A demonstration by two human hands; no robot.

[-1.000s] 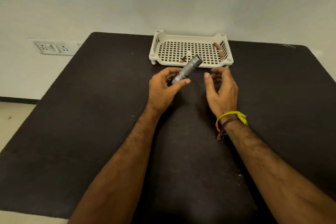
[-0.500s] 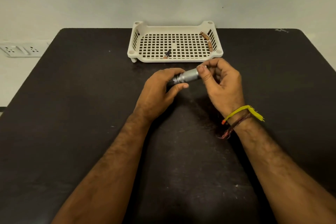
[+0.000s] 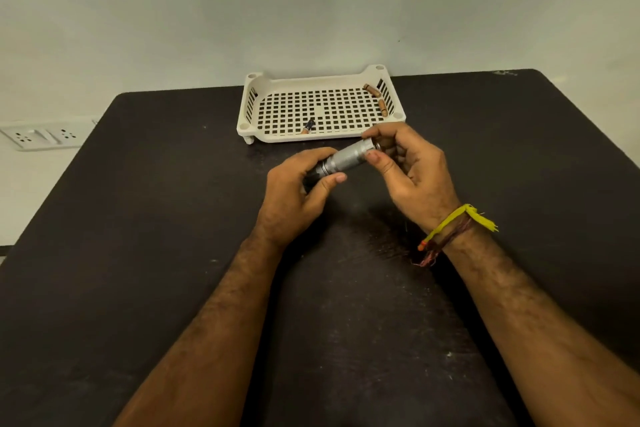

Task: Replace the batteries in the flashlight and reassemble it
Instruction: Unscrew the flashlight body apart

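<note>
Both hands hold the flashlight (image 3: 347, 160) up over the black table (image 3: 138, 253), just in front of the white tray (image 3: 320, 139). The left hand (image 3: 298, 194) grips the dark end, fingers curled round it, thumb along the side. The right hand (image 3: 412, 170) pinches the far silver end between thumb and fingertips. The flashlight lies tilted, its right end higher. In the tray, one battery (image 3: 307, 126) rests near the front edge and two brown batteries (image 3: 376, 99) sit in the far right corner.
</note>
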